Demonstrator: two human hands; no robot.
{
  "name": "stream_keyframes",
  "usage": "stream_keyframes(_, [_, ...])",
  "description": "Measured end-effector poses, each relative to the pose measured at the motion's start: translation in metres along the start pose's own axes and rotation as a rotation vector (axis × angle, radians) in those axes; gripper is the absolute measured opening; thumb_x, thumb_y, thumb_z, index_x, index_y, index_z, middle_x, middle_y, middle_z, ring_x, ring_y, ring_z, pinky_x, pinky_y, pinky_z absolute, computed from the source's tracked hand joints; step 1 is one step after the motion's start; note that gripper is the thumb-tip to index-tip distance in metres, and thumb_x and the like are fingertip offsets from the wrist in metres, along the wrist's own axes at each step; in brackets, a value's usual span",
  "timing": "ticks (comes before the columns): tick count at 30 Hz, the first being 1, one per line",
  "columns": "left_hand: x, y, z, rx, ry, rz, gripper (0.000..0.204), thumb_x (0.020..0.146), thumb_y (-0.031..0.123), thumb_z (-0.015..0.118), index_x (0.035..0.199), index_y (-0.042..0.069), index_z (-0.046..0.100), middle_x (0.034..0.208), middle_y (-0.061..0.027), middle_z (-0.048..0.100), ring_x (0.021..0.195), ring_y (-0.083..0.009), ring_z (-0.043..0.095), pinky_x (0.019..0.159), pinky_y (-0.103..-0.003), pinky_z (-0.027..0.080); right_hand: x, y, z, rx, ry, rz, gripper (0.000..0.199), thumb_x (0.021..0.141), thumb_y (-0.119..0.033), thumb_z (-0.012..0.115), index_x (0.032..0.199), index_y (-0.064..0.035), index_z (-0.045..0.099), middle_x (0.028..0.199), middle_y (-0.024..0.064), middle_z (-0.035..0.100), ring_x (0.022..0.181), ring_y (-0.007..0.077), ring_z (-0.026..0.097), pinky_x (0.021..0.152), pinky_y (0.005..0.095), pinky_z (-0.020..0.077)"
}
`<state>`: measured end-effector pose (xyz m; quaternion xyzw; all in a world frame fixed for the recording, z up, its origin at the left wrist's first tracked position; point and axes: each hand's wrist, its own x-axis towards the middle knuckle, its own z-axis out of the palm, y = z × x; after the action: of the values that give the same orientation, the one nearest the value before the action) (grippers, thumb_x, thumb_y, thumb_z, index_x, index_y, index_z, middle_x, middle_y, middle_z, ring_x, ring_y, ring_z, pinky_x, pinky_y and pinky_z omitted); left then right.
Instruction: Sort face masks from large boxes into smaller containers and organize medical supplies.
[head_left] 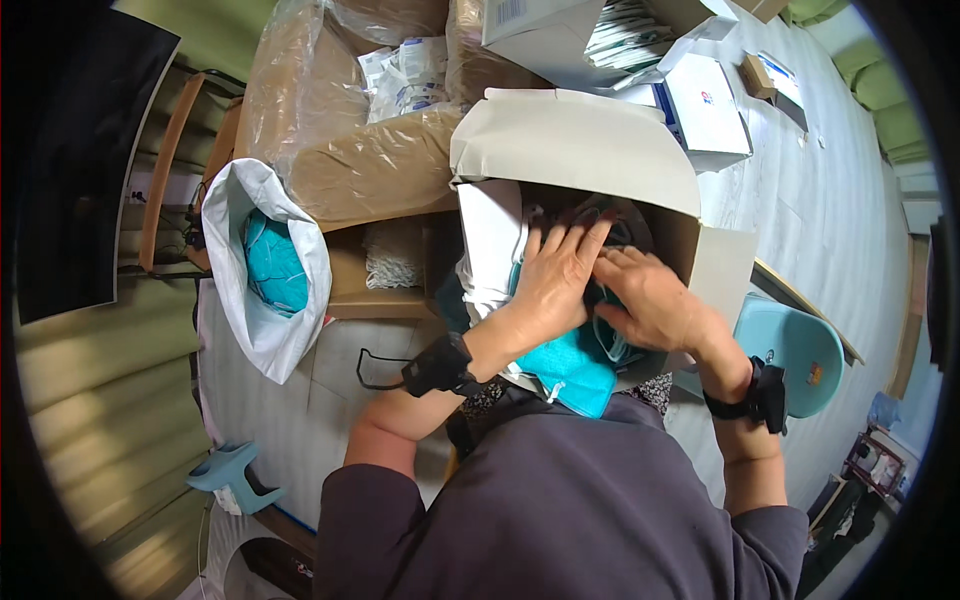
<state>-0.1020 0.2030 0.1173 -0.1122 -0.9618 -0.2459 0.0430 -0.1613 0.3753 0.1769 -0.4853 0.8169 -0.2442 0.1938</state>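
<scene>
Both my hands reach into an open cardboard box (572, 130) with a pale raised flap. My left hand (556, 275) lies with fingers stretched forward, pressing on the contents. Beside it is my right hand (652, 298), its fingers slightly bent and its thumb apart; nothing shows in its grip. Under and around them are teal fabric pieces (575, 368) with white straps, looking like face masks. One hangs over the box's near edge, toward my lap. A stack of white folded pieces (490, 235) stands along the box's left side. My fingertips are partly lost in shadow.
Left stands an open white sack (225, 230) holding a teal bundle (275, 262). Behind is a plastic-lined carton (375, 160) with small white packets (408, 75). More white boxes (700, 115) stand far right. A light-blue basin (800, 350) and a blue-grey stool (235, 475) flank me.
</scene>
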Motion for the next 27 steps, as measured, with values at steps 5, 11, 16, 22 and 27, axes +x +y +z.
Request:
stream_keyframes(5, [-0.014, 0.006, 0.011, 0.032, -0.030, 0.012, 0.066, 0.062, 0.005, 0.077, 0.127, 0.005, 0.062, 0.108, -0.0085, 0.062, 0.104, -0.0301, 0.058, 0.090, -0.042, 0.042, -0.005, -0.006, -0.010, 0.469, 0.066, 0.437, 0.020, 0.094, -0.009, 0.061, 0.108, 0.0052, 0.063, 0.094, 0.0207, 0.068, 0.089, 0.0380, 0.066, 0.080, 0.0415, 0.0525])
stream_keyframes(11, [-0.018, 0.017, 0.015, 0.149, 0.010, 0.045, 0.074, 0.063, 0.023, 0.087, 0.131, 0.008, 0.062, 0.118, -0.0146, 0.060, 0.117, -0.0359, 0.054, 0.095, -0.046, 0.043, 0.014, 0.076, 0.036, -0.046, 0.405, 0.501, 0.032, 0.090, -0.011, 0.062, 0.116, 0.0076, 0.058, 0.097, 0.0340, 0.065, 0.094, 0.0496, 0.064, 0.081, 0.0531, 0.0499])
stream_keyframes(16, [-0.025, 0.017, 0.011, 0.196, 0.034, 0.062, 0.074, 0.067, 0.021, 0.085, 0.136, 0.012, 0.059, 0.125, -0.0171, 0.056, 0.120, -0.0392, 0.052, 0.099, -0.049, 0.043, 0.043, 0.103, 0.019, 0.069, 0.069, 0.617, 0.060, 0.087, -0.042, 0.071, 0.104, 0.0154, 0.066, 0.101, 0.0391, 0.065, 0.101, 0.0498, 0.065, 0.089, 0.0487, 0.0528])
stream_keyframes(22, [-0.031, 0.016, -0.004, 0.154, 0.105, 0.158, 0.068, 0.074, 0.018, 0.082, 0.138, 0.016, 0.060, 0.146, -0.0197, 0.044, 0.120, -0.0411, 0.056, 0.104, -0.053, 0.041, 0.037, 0.092, 0.011, 0.276, -0.001, 0.613, 0.076, 0.092, -0.055, 0.064, 0.119, 0.0165, 0.063, 0.109, 0.0367, 0.067, 0.109, 0.0432, 0.066, 0.097, 0.0414, 0.0497])
stream_keyframes(27, [-0.043, 0.013, 0.005, 0.087, 0.093, 0.137, 0.061, 0.074, 0.019, 0.082, 0.132, 0.016, 0.065, 0.144, -0.0205, 0.047, 0.119, -0.0341, 0.057, 0.105, -0.051, 0.041, 0.039, 0.062, -0.007, 0.370, 0.003, 0.655, 0.082, 0.094, -0.066, 0.056, 0.110, 0.0136, 0.069, 0.108, 0.0331, 0.069, 0.106, 0.0389, 0.068, 0.094, 0.0390, 0.0509])
